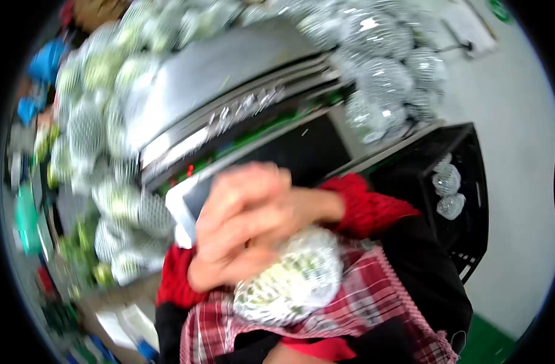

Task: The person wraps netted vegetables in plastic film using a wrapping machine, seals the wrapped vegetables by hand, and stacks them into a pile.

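Note:
Both hands meet in front of my chest, blurred by motion, with their fingers curled and overlapping. My left hand [226, 258] is closed at the upper end of a clear plastic bag. Inside it sits a pale green, round vegetable in a white foam net [289, 282], against a red plaid apron [368, 285]. My right hand [253, 197] is closed just above and across the left; what its fingers hold, if anything, is hidden. Beyond them is a metal machine [223, 70] with a sloped steel cover and a dark flat surface [301, 151].
Many bagged, netted vegetables are heaped on the left [86, 127] and at the back right [383, 79]. A black crate [480, 200] at the right holds several netted pieces [448, 182]. Loose green vegetables [83, 242] lie at the lower left. Pale floor [520, 145] runs along the right.

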The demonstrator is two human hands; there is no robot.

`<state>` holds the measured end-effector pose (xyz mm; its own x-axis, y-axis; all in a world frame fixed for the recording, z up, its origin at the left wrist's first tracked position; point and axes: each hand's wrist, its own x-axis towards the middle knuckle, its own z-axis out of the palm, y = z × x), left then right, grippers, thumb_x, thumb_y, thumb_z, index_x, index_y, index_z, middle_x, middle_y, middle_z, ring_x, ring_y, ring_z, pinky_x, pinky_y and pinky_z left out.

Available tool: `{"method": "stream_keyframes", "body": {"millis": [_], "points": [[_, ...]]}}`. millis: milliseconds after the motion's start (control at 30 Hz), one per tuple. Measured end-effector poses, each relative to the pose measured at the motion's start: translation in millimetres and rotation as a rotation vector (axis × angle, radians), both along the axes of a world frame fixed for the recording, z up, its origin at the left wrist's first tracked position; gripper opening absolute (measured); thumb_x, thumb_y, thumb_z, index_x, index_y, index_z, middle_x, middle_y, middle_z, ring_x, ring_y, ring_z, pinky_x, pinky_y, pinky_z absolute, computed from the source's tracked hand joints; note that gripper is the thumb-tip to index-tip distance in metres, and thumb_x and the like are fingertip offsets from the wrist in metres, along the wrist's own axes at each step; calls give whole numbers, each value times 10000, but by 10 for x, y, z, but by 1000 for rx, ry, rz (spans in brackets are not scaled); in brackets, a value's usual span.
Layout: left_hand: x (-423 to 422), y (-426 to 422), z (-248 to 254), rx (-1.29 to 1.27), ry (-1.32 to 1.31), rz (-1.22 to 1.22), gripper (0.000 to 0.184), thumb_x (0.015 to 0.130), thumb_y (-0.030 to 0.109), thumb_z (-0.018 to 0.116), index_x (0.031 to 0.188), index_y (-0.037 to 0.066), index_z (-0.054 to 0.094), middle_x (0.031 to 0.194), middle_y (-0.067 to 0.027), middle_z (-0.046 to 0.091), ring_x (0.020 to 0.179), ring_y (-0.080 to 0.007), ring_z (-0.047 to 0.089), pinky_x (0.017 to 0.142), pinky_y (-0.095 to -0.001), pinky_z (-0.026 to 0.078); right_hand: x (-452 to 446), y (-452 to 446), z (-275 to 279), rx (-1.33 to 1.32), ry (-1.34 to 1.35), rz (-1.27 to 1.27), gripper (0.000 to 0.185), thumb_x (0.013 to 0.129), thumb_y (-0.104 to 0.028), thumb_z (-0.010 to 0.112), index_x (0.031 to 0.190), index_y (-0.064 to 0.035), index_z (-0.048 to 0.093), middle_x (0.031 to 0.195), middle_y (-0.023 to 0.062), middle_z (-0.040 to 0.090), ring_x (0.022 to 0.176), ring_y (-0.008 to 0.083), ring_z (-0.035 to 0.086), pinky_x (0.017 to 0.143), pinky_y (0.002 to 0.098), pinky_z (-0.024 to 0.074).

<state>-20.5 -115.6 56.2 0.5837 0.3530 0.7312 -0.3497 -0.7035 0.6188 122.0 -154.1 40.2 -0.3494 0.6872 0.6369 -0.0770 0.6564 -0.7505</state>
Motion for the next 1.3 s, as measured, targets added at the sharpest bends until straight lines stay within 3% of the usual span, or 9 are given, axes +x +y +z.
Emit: {"method": "stream_keyframes", "body": {"millis": [200, 433, 567, 667, 767, 867, 933, 1167, 1300], "points": [[-123, -68, 199, -441, 642, -585, 1016, 645, 493, 817, 1375, -65, 383, 1395, -244, 430, 1285, -375, 426, 1081, -468, 280, 210, -317, -754, -764, 356, 329, 299, 877, -190, 582, 1094, 16, 603, 1096, 126, 623, 1035, 232, 589, 881, 338, 468], [141, -45, -419, -1043, 551, 159, 333, 963, 214, 446, 1113, -67, 543, 922, -109, 632, 856, -130, 551, 756, -275, 445, 756, -755, -813, -1076, 562, -271, 766, 696, -212, 780, 1345, -18, 421, 1224, 144, 547, 1155, 282, 513, 996, 410, 440], [441, 214, -326, -1049, 364, -183, 436, 975, 266, 520, 1280, -32, 431, 1264, -192, 540, 1041, -279, 610, 874, -388, 504, 2060, -471, -386, -981, 1187, -712, 549, 784, -187, 638, 1274, -8, 464, 1280, 135, 504, 1127, 255, 517, 913, 394, 475], [347, 379, -584, -1086, 506, 31, 304, 934, 151, 586, 1166, -36, 524, 1117, -161, 639, 955, -207, 642, 819, -308, 517, 3176, -361, -46, -690, 1039, -1077, 567, 926, -483, 495, 1290, -49, 472, 1246, 106, 547, 1106, 232, 539, 961, 385, 422], [306, 642, -608, -837, 502, 182, 253, 889, 152, 649, 1054, -31, 590, 944, -137, 687, 824, -193, 678, 746, -294, 541, 4202, -257, -469, -629, 197, -1334, 668, 969, -537, 372, 1357, 3, 430, 1317, 89, 513, 1188, 196, 501, 1008, 328, 389], [158, 1039, -550, -603, 517, 322, 243, 879, 109, 646, 1066, -39, 596, 949, -128, 682, 820, -178, 668, 738, -296, 534, 5021, -541, -804, -733, 357, -1402, 568, 988, -419, 421, 1353, 16, 430, 1316, 141, 508, 1197, 227, 492, 1008, 345, 384], [-20, 1381, -603, -455, 455, 529, 312, 836, 177, 704, 1059, -15, 598, 884, -171, 676, 763, -243, 686, 671, -320, 550, 4592, -394, -482, -296, -738, -2037, 407, 947, -181, 534, 1294, 27, 488, 1247, 151, 549, 1095, 235, 532, 915, 319, 430], [109, 2607, -433, -614, 423, 704, 297, 870, 197, 666, 1039, -41, 611, 886, -112, 680, 799, -148, 649, 686, -275, 518, 1811, 2931, 82, -258, -495, -703, 572, 767, -249, 754, 1228, 12, 538, 1157, 153, 601, 982, 238, 604, 877, 349, 477], [184, 2595, -506, -557, 440, 719, 272, 854, 209, 682, 965, -34, 630, 814, -112, 680, 700, -161, 647, 651, -284, 524, 547, 4856, -802, -132, -609, -680, 782, 690, -388, 778, 1253, 56, 465, 1216, 231, 559, 1101, 387, 561, 921, 451, 457]]}}
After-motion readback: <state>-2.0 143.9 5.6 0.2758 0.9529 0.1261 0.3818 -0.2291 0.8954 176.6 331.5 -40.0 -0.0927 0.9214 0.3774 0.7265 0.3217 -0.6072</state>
